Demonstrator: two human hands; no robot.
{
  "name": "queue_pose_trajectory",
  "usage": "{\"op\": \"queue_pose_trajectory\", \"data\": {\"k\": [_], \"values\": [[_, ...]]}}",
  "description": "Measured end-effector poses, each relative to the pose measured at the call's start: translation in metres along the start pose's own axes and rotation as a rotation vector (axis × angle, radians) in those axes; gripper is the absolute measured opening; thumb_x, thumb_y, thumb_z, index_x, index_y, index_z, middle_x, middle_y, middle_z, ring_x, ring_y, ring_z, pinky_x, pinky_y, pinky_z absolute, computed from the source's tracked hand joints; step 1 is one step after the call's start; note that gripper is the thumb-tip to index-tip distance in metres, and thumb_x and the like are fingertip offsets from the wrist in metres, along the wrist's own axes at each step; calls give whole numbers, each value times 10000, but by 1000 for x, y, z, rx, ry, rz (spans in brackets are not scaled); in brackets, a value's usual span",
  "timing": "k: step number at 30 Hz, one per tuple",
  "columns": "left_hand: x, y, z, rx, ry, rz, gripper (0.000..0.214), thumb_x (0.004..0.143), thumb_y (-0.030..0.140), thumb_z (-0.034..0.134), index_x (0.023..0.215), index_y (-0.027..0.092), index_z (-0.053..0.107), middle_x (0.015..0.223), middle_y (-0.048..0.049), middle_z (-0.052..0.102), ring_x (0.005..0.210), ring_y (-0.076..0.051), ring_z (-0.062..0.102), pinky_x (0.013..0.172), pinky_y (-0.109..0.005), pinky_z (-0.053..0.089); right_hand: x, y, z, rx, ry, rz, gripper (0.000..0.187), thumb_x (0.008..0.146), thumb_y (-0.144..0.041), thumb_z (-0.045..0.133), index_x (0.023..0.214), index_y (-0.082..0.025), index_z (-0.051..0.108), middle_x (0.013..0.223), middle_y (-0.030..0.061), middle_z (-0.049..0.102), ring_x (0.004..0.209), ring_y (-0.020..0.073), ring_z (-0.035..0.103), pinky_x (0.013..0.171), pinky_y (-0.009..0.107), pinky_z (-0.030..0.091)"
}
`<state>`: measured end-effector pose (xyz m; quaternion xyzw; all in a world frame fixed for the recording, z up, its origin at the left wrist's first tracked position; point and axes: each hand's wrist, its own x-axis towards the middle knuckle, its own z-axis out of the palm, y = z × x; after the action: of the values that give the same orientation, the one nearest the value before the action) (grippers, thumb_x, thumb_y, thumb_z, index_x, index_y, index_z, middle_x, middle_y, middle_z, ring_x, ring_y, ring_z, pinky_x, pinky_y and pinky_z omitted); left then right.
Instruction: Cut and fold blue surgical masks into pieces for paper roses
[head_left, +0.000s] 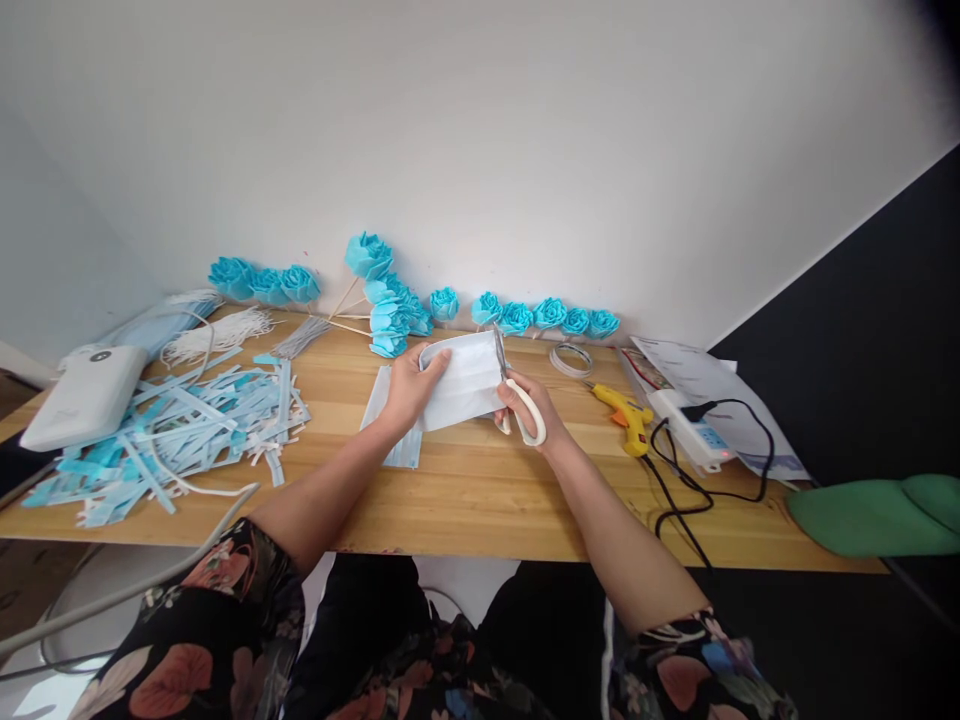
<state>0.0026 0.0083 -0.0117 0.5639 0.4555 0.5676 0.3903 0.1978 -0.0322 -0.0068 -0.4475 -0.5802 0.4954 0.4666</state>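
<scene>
My left hand (pixel 414 385) is closed on the left part of a pale pleated face mask (pixel 466 372), with the thumb flat on its near side. The mask is raised above the wooden table. In my right hand (pixel 531 405) are white-handled scissors (pixel 534 412), whose blades lie along the mask's right edge; whether the blades are parted is hard to see. Under my left hand another light-blue pleated mask (pixel 405 450) rests on the table, partly covered by my wrist.
A heap of cut blue strips (pixel 217 420) and a white box-shaped device (pixel 86 395) occupy the left. Blue paper-like flowers (pixel 390 300) line the wall. At right are a tape roll (pixel 571 360), yellow glue gun (pixel 630 415), power strip (pixel 694 435), cables and a green object (pixel 877 515).
</scene>
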Motion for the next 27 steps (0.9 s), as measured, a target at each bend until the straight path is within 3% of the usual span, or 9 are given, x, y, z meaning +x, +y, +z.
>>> {"op": "queue_pose_trajectory", "data": {"k": [19, 27], "values": [[2, -2, -2, 17, -13, -5, 396, 797, 543, 630, 721, 163, 550, 680, 20, 455, 655, -121, 412, 574, -236, 330, -4, -4, 9, 81, 85, -5, 463, 691, -600, 750, 795, -175, 598, 471, -72, 479, 345, 67, 417, 315, 196, 326], [1, 5, -3, 9, -14, -14, 382, 797, 531, 642, 746, 158, 575, 691, 23, 503, 650, -117, 438, 587, -233, 350, -2, -4, 5, 17, 75, -19, 528, 686, -657, 724, 868, -173, 618, 569, -49, 516, 411, 83, 483, 350, 202, 378]]}}
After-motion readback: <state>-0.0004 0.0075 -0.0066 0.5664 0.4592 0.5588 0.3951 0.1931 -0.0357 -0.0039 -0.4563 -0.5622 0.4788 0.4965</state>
